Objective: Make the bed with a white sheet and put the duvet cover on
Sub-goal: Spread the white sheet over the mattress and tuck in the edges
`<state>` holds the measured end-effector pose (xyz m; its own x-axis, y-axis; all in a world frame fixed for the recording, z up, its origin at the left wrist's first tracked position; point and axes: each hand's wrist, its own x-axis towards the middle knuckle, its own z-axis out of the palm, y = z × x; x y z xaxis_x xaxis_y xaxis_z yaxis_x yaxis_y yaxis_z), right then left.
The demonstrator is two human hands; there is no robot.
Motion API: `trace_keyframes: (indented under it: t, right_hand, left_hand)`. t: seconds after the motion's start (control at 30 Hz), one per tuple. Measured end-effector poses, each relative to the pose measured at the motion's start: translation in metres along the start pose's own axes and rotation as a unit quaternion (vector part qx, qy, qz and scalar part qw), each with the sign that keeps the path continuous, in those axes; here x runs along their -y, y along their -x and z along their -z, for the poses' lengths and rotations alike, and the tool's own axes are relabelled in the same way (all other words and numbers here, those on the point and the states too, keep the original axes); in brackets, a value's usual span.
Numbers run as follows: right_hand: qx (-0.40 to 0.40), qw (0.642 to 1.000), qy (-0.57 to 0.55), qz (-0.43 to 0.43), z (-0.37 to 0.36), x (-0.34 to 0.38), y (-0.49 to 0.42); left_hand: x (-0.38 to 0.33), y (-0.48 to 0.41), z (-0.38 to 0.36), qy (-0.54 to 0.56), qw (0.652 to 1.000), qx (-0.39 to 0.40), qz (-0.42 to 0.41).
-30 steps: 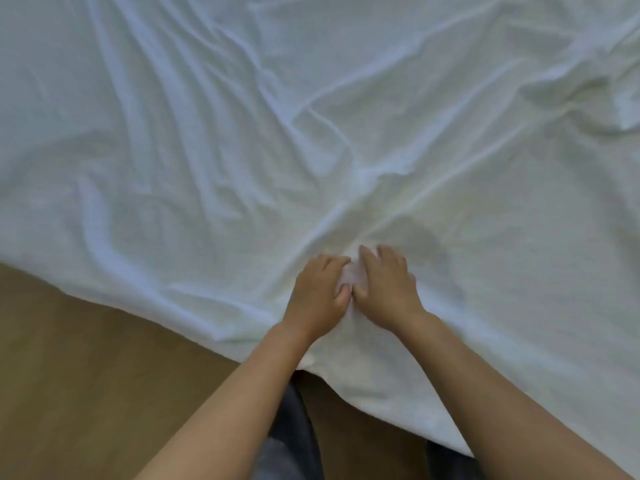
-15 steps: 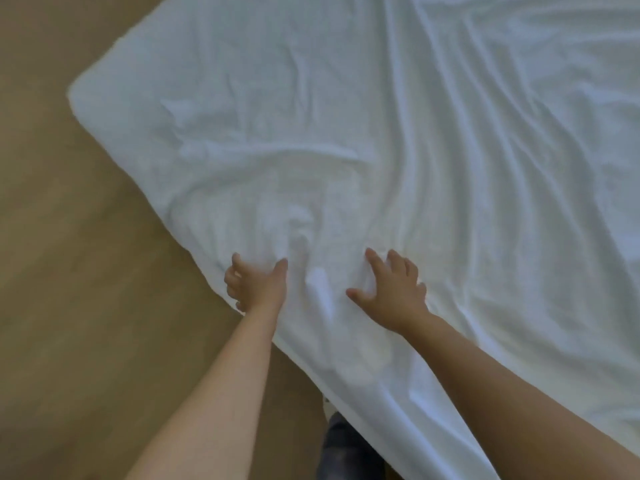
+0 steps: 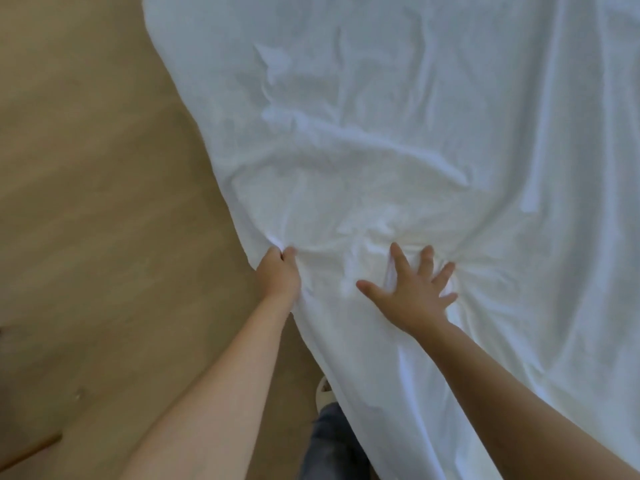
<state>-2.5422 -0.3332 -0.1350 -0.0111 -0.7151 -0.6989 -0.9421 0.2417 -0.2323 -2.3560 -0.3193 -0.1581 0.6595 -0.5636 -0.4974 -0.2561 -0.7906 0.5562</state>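
Head view: the wrinkled white sheet (image 3: 398, 133) is draped over the bed's left edge, where it is pinched, apparently, by the left hand (image 3: 278, 277); the right hand (image 3: 412, 292) is pressed flat on it, fingers splayed. Creases should be swept outward under tension.

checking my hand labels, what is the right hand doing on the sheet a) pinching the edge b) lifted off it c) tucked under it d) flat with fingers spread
d: the right hand lies flat on the sheet with fingers spread, while the left hand grips its edge.
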Motion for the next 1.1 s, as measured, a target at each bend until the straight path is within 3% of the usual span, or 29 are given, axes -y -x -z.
trace_keyframes:
  t: [0.07,0.1,0.13,0.2,0.23,0.27,0.3,0.33,0.4,0.47,0.5,0.53,0.6,0.67,0.8,0.87,0.93,1.03,1.1]
  right_hand:
    - [-0.016,0.998,-0.064,0.011,0.013,0.014,0.003]
    - [-0.012,0.990,-0.140,0.024,0.021,0.021,0.002]
    - [0.019,0.969,-0.243,0.039,0.031,0.029,0.002]
    - [0.106,0.914,-0.387,0.051,0.053,0.043,0.001]
    - [0.127,0.908,-0.395,0.067,0.059,0.049,-0.002]
    - [0.109,0.920,-0.368,0.083,0.060,0.052,-0.006]
    - [0.062,0.941,-0.322,0.087,0.061,0.056,-0.008]
    - [0.006,0.959,-0.273,0.074,0.058,0.058,-0.012]
    - [-0.067,0.962,-0.261,0.044,0.048,0.055,-0.015]
    - [-0.097,0.948,-0.301,0.020,0.045,0.042,-0.013]
    - [-0.102,0.944,-0.315,0.009,0.044,0.033,-0.011]
    - [-0.098,0.941,-0.325,-0.001,0.044,0.022,-0.008]
    - [-0.090,0.937,-0.337,-0.022,0.042,-0.002,-0.001]
    - [-0.105,0.934,-0.338,-0.048,0.042,-0.026,0.007]
    - [-0.174,0.912,-0.368,-0.043,0.058,-0.059,0.022]
    - [-0.122,0.881,-0.458,-0.012,0.085,-0.068,0.029]
    - [-0.059,0.874,-0.481,0.014,0.113,-0.089,0.034]
    - [-0.109,0.875,-0.466,-0.073,0.137,-0.145,0.051]
    - [-0.169,0.832,-0.510,-0.138,0.139,-0.197,0.074]
  left_hand:
    - [-0.015,0.020,0.006,-0.037,0.988,0.035,-0.145]
    - [-0.022,0.037,0.006,-0.076,0.963,0.078,-0.248]
    - [-0.028,0.055,0.005,-0.117,0.918,0.121,-0.358]
    - [-0.026,0.085,-0.002,-0.190,0.790,0.134,-0.567]
    - [-0.025,0.093,-0.002,-0.231,0.735,0.134,-0.624]
    - [-0.027,0.093,-0.001,-0.255,0.710,0.137,-0.642]
    - [-0.028,0.089,0.000,-0.253,0.706,0.143,-0.646]
    - [-0.028,0.082,0.003,-0.235,0.725,0.153,-0.629]
    - [-0.031,0.063,0.014,-0.150,0.821,0.179,-0.521]
    - [-0.033,0.034,0.022,-0.055,0.905,0.061,-0.417]
    - [-0.033,0.017,0.025,-0.051,0.928,-0.005,-0.369]
    - [-0.035,0.001,0.028,-0.070,0.948,-0.022,-0.310]
    - [-0.043,-0.023,0.027,-0.112,0.979,0.058,-0.160]
    - [-0.053,-0.022,0.013,-0.133,0.977,0.133,-0.097]
    - [-0.083,0.067,-0.034,-0.103,0.930,0.266,-0.233]
    - [-0.091,0.134,-0.054,-0.061,0.881,0.358,-0.303]
    - [-0.095,0.196,-0.069,-0.072,0.825,0.428,-0.361]
    - [-0.092,0.251,-0.088,-0.156,0.788,0.423,-0.419]
    - [-0.081,0.271,-0.102,-0.211,0.776,0.331,-0.495]
